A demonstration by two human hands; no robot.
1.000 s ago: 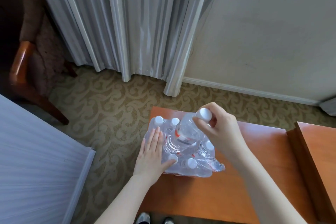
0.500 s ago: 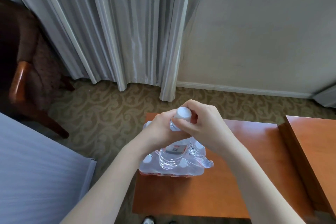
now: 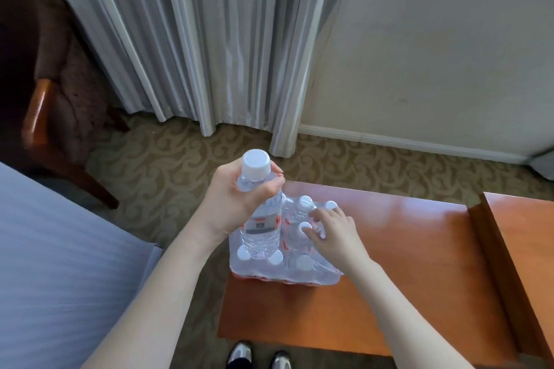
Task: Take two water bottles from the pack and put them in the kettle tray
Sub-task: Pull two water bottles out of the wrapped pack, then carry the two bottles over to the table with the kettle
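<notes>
A shrink-wrapped pack of water bottles point(image 3: 299, 271) with white caps sits on the left end of a low wooden table point(image 3: 398, 263). My left hand point(image 3: 230, 204) grips the neck of one clear water bottle point(image 3: 261, 231) with a white cap, held upright just above the pack's left side. My right hand point(image 3: 332, 234) rests on top of the pack, its fingers spread around the cap of another bottle point(image 3: 305, 226) still in the wrap. No kettle tray is in view.
A second wooden surface point(image 3: 527, 249) adjoins the table on the right. A bed edge point(image 3: 60, 263) lies at the left, a brown armchair point(image 3: 45, 93) at the far left. Grey curtains point(image 3: 209, 39) and a wall stand behind. My shoes point(image 3: 257, 356) show below the table.
The lifted bottle passed from my right hand to my left hand. My right hand then dropped onto the pack and reached for another bottle's cap.
</notes>
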